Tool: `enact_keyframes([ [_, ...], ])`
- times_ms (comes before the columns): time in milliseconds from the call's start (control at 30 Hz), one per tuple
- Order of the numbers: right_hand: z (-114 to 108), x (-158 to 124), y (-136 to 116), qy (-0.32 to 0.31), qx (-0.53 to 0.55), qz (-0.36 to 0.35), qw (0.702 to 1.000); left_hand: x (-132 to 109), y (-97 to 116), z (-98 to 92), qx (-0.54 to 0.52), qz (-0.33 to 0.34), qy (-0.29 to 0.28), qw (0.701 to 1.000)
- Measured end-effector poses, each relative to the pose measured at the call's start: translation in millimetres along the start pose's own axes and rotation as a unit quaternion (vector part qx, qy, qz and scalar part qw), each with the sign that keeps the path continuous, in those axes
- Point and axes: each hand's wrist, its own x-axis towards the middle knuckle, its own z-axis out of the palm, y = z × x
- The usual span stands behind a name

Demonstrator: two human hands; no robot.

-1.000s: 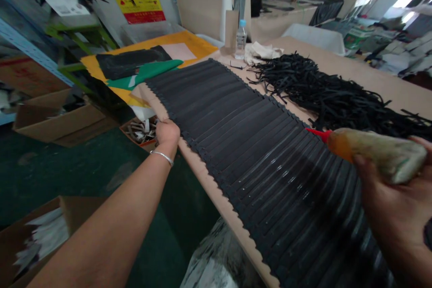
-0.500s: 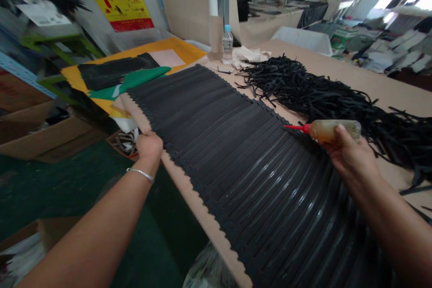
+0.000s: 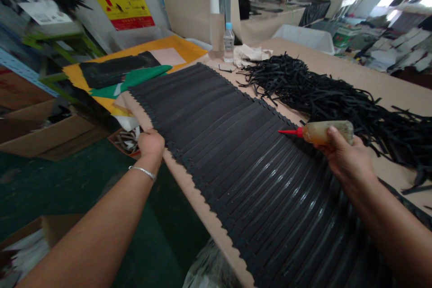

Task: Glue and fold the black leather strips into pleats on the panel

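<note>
My right hand (image 3: 347, 155) is closed round a glue bottle (image 3: 324, 132), a cloudy squeeze bottle with amber liquid and a red nozzle. The bottle lies nearly level, its tip pointing left over the black strips (image 3: 229, 135). These strips lie side by side, overlapping, in a long row along the table. On the nearer ones, wet shiny lines of glue show. At the table's near edge (image 3: 189, 193), my left hand (image 3: 150, 144) is closed on the rim beside the strips' jagged ends; its fingertips are partly hidden.
Loose black strips (image 3: 324, 85) are heaped along the table's far side. Behind them stand a clear bottle with a blue cap (image 3: 228, 45), a pale cloth (image 3: 248, 55) and a white bin (image 3: 303, 38). Cardboard boxes (image 3: 50, 139) sit on the floor at left.
My right hand has moved slightly left with the glue bottle, so the red tip is farther in over the strips. My left hand stays at the table edge.
</note>
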Motion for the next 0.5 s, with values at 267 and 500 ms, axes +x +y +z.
enact_keyframes([
  [267, 6.9, -44.4, -8.6, -0.046, -0.026, 0.010, 0.999, -5.4, 8.4, -3.1, -0.016, -0.039, 0.002, 0.999],
  [500, 18.6, -91.5, -18.9, -0.053, -0.048, 0.014, 0.997, -2.2, 5.0, 4.1, -0.023, -0.030, 0.020, 0.999],
])
